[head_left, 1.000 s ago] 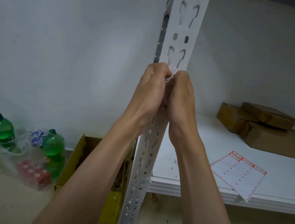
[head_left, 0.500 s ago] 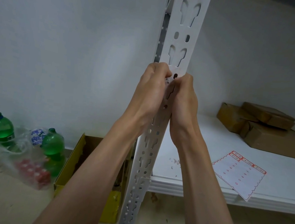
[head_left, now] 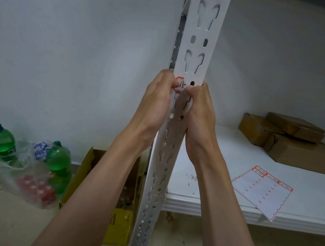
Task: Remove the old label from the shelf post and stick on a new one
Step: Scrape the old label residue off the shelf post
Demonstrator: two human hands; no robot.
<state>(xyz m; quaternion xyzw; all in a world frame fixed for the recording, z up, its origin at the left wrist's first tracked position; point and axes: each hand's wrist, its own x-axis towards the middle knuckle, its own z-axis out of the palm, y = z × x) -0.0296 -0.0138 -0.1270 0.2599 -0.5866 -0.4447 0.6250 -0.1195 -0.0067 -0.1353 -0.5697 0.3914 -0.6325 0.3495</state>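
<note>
Both hands up against the white slotted shelf post (head_left: 202, 40), one on each side of it. Left hand (head_left: 157, 102) curled on the post's left edge, thumb pressed on the red-bordered label (head_left: 180, 84), which sits stuck on the post face just under a pair of keyhole slots. Right hand (head_left: 198, 110) curled on the post's right edge, thumb tip at the label's lower right edge; whether that thumb pinches a lifted corner or only presses on it, cannot tell. Label partly covered by both thumbs, black handwritten marks showing between them, right part looking torn.

Behind and to the right, a white shelf (head_left: 218, 208) joined to the post, carrying a label sheet (head_left: 261, 192) with a red border, mostly stripped, a few labels left along its top edge. Further back on the shelf, a pile of brown cardboard boxes (head_left: 297, 144).

Left of the post, on the floor, an open yellow box (head_left: 119, 227). Further left, two green bottles (head_left: 0, 141), one inside a clear plastic bag (head_left: 24, 176) with something red in it.
</note>
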